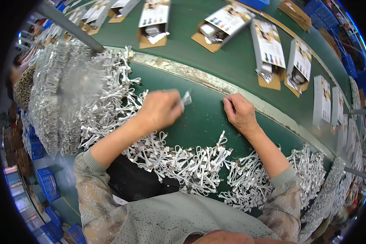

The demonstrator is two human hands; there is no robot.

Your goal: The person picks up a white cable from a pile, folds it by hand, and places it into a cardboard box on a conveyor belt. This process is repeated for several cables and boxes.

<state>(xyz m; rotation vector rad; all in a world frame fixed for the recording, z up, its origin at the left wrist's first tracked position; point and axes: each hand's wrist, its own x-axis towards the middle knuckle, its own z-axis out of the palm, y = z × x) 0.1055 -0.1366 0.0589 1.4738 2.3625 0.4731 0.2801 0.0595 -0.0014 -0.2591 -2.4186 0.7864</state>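
Note:
My left hand (162, 110) is closed over the green worktop (199, 122), blurred by motion. From its fingers sticks a small whitish, partly see-through piece (186, 99), too smeared to name. My right hand (240, 113) is curled above the worktop beside the pale ledge; whatever its fingers hold, if anything, is hidden. Short white cables (191, 164), each bundled in a loop, lie heaped between my forearms. More looped cables (112, 93) pile up beyond my left forearm, and another heap (248, 183) spreads under my right forearm.
Past the worn pale ledge (183, 71), a green conveyor belt (199, 20) carries several open printed boxes (268, 42) with white items inside. Bagged cable bundles (55, 97) are stacked at the left. A metal bar (69, 25) crosses the upper left. Blue crates (48, 184) stand on the floor.

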